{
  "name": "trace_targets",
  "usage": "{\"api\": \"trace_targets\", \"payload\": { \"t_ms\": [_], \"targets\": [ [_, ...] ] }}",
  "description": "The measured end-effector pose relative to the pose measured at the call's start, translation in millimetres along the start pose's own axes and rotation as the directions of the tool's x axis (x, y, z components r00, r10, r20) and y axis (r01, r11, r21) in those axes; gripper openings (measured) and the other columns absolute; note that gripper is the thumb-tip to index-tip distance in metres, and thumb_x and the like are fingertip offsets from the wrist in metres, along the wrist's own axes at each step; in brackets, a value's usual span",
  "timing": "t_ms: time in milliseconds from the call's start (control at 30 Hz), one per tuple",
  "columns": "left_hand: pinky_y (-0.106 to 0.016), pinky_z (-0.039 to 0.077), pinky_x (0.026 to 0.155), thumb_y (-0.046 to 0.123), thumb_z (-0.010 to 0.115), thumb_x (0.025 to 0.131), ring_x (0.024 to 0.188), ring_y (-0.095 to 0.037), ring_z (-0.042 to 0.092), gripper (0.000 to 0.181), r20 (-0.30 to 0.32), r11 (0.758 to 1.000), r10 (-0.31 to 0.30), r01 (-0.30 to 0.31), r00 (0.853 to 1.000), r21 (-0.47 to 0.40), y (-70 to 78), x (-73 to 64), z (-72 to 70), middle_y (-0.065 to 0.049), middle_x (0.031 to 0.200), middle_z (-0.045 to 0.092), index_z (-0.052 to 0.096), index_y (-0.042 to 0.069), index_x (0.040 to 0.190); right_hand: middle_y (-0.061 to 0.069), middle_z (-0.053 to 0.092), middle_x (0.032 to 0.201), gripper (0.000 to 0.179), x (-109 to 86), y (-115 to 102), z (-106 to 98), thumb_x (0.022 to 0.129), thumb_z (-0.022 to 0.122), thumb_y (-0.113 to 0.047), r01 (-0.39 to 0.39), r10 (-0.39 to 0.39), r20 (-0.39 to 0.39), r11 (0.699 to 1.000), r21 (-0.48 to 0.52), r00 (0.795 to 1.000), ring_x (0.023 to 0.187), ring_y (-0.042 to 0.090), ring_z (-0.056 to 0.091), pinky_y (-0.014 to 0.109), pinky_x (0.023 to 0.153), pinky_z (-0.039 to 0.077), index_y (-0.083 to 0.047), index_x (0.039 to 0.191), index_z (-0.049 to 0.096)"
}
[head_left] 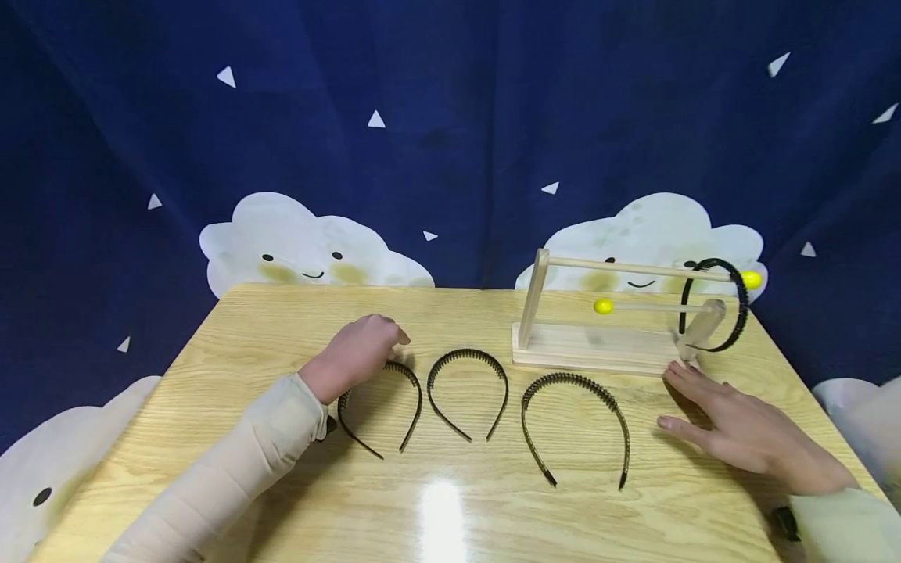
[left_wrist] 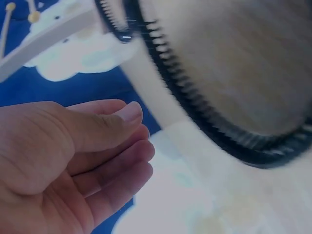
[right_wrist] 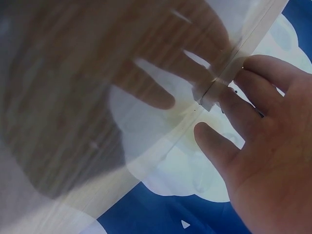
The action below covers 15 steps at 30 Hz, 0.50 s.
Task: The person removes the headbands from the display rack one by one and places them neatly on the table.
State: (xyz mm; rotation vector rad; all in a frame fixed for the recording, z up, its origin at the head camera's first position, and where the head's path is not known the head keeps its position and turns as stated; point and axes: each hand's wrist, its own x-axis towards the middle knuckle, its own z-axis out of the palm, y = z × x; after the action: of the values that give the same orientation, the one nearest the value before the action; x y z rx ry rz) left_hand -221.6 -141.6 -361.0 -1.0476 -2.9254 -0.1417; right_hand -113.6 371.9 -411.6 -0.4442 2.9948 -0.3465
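Three dark toothed headbands lie on the table: a left one [head_left: 415, 391], a middle one [head_left: 466, 353] and a wider right one [head_left: 573, 380]. Above the top of the left headband is my left hand [head_left: 360, 349], its fingers loosely bent. In the left wrist view nothing is between the left thumb and fingers, and a headband [left_wrist: 195, 107] shows apart from them. My right hand [head_left: 735, 426] rests with spread fingers, its fingertips at the right front corner of a wooden rack [head_left: 598, 357]. A black headband [head_left: 742, 309] hangs on the rack's upper bar.
The rack stands at the back right of the wooden table [head_left: 281, 328]. Yellow balls cap its upper bar [head_left: 752, 280] and lower bar [head_left: 603, 306]. Behind the table hangs a blue curtain [head_left: 450, 117] with white clouds.
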Motion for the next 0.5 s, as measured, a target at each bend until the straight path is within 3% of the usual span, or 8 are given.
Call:
{"api": "trace_targets", "payload": {
  "t_ms": [67, 233, 400, 500],
  "targets": [
    [-0.042, 0.059, 0.077, -0.004, 0.079, 0.081, 0.097, -0.031, 0.070, 0.032, -0.021, 1.000, 0.004, -0.004, 1.000, -0.001, 5.9, 2.0, -6.6, -0.011, 0.108, 0.074, 0.077, 0.006, 0.112, 0.023, 0.031, 0.158, 0.086, 1.2, -2, 2, 0.094, 0.060, -0.060, 0.000, 0.000, 0.001, 1.000, -0.005, 1.000, 0.139, 0.047, 0.035, 0.066, 0.101, 0.035, -0.001, 0.154, 0.038],
    [-0.040, 0.059, 0.076, -0.005, 0.079, 0.081, 0.097, -0.029, 0.071, 0.034, -0.094, 0.996, 0.058, -0.063, 0.994, -0.056, 27.5, 9.4, -18.7, -0.010, 0.107, 0.074, 0.076, 0.005, 0.113, 0.022, 0.031, 0.158, 0.086, 1.3, -4, 2, 0.094, 0.060, -0.060, -0.003, 0.003, -0.003, 1.000, 0.003, 1.000, 0.140, 0.046, 0.035, 0.066, 0.102, 0.035, -0.001, 0.153, 0.038],
    [-0.036, 0.057, 0.084, -0.007, 0.076, 0.083, 0.098, -0.025, 0.071, 0.029, -0.224, 0.967, 0.139, -0.181, 0.965, -0.180, 54.9, 21.2, -25.6, -0.010, 0.106, 0.074, 0.076, 0.001, 0.110, 0.022, 0.031, 0.159, 0.087, 1.5, -2, 0, 0.094, 0.059, -0.061, -0.006, 0.006, 0.004, 1.000, -0.003, 1.000, 0.139, 0.048, 0.035, 0.066, 0.101, 0.035, -0.002, 0.154, 0.038],
    [-0.033, 0.056, 0.084, -0.005, 0.075, 0.085, 0.095, -0.021, 0.071, 0.025, -0.268, 0.940, 0.145, -0.217, 0.952, -0.263, 75.6, 31.8, -30.1, -0.009, 0.106, 0.075, 0.076, 0.002, 0.109, 0.022, 0.031, 0.158, 0.086, 1.4, -1, 0, 0.094, 0.059, -0.061, -0.007, 0.007, 0.006, 1.000, -0.015, 1.000, 0.137, 0.049, 0.037, 0.067, 0.099, 0.035, -0.002, 0.154, 0.038]
  ]
}}
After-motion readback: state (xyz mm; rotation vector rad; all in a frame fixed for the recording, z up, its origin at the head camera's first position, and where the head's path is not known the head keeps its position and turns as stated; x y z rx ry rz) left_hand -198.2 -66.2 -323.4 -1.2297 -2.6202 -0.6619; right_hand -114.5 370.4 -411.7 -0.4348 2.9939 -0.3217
